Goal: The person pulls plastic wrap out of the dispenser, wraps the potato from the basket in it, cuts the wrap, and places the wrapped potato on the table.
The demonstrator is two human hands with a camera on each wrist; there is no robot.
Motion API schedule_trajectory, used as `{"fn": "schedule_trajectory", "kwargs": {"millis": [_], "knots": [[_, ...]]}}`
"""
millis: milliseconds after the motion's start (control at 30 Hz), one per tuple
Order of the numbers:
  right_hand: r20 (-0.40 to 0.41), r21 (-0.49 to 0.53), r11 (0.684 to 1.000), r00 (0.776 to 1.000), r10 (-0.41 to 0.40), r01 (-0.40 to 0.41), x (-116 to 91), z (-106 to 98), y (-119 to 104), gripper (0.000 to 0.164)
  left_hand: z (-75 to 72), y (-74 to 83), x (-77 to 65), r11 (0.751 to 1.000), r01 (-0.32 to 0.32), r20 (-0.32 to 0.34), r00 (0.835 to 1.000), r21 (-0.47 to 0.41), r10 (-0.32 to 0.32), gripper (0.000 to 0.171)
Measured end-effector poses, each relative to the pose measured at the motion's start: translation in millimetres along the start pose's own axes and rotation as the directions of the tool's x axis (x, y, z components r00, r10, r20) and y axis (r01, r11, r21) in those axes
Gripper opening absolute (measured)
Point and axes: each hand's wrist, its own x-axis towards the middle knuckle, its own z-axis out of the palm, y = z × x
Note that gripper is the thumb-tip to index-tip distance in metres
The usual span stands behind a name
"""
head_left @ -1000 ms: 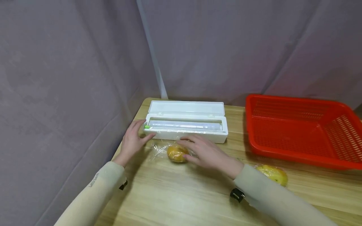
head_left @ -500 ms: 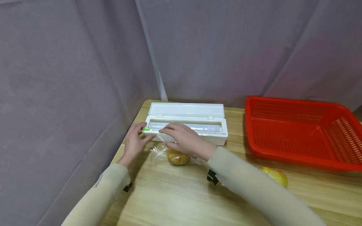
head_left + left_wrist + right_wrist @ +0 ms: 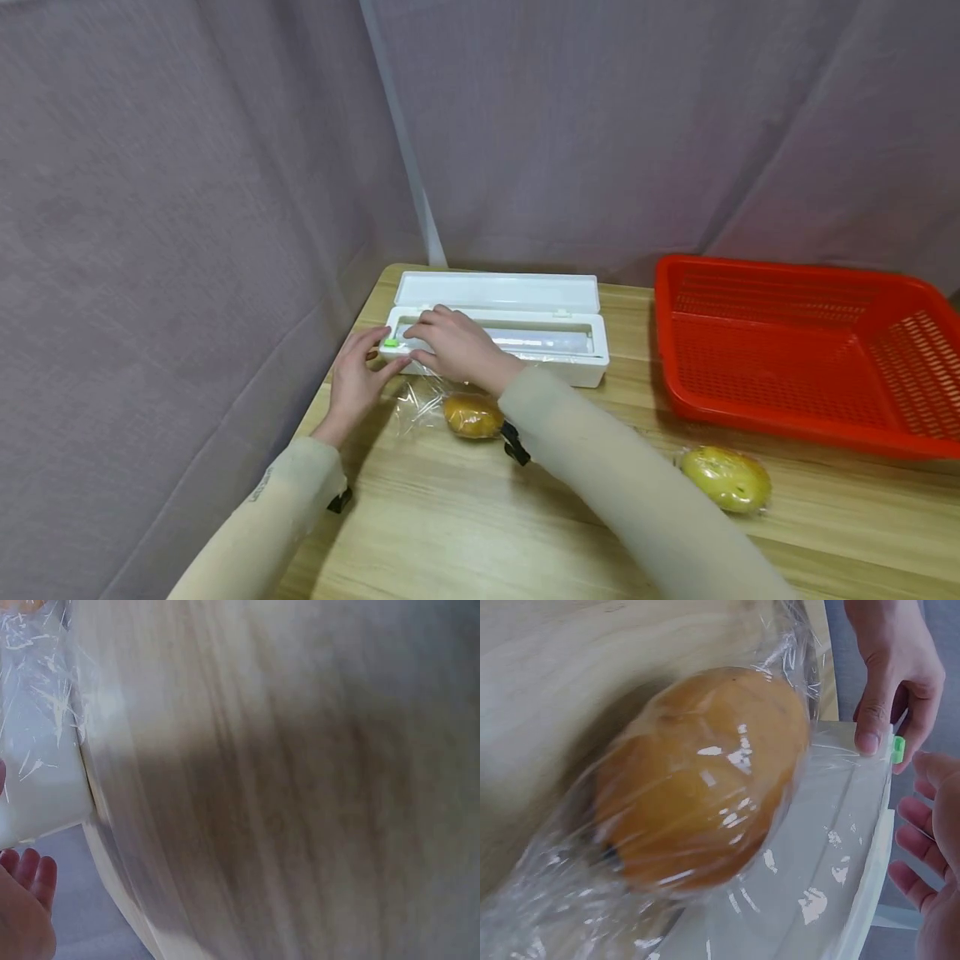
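A white cling film dispenser (image 3: 517,371) lies on the table with its lid tipped back and a film roll inside. My left hand (image 3: 356,379) grips its left end, thumb on the front face. Near that end, my right hand (image 3: 457,346) reaches over the top with loosely bent fingers, close to the green slide cutter (image 3: 898,749); the right wrist view shows nothing held in it. Clear cling film (image 3: 416,404) runs from the dispenser down over an orange oval fruit (image 3: 705,780), mango-like, in front of it. The left wrist view catches only part of the left hand (image 3: 26,915).
A red plastic basket (image 3: 795,429) stands to the right of the dispenser. In front of it lies a yellow fruit (image 3: 726,478) wrapped in film. A grey curtain (image 3: 600,133) hangs behind and to the left of the wooden table (image 3: 450,517).
My right hand has moved from the orange fruit up and left over the dispenser to its left end. The left hand still holds that end. The yellow fruit is now uncovered by the sleeve.
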Motion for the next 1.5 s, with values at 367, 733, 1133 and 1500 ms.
{"fn": "schedule_trajectory", "kwargs": {"millis": [367,733,1133,1500], "knots": [[0.054,-0.069,0.998,0.998,0.009,-0.005,25.9,5.3,-8.8,0.034,2.6,0.4,-0.2,1.000,0.004,0.000,1.000,-0.013,-0.004,0.053],[0.054,-0.142,0.989,0.998,0.040,-0.032,43.2,10.5,-12.3,0.024,2.1,-0.6,-0.4,0.999,-0.038,-0.023,0.999,-0.020,0.037,0.054],[0.093,-0.234,0.972,0.994,0.055,-0.032,51.4,9.4,-11.4,0.018,2.2,-4.3,0.0,0.998,-0.053,-0.027,0.998,-0.030,0.052,0.054],[0.152,-0.288,0.957,0.988,0.028,0.017,49.5,5.9,-6.4,0.022,-3.3,-4.4,1.5,0.992,-0.104,-0.007,0.995,0.070,0.104,0.054]]}}
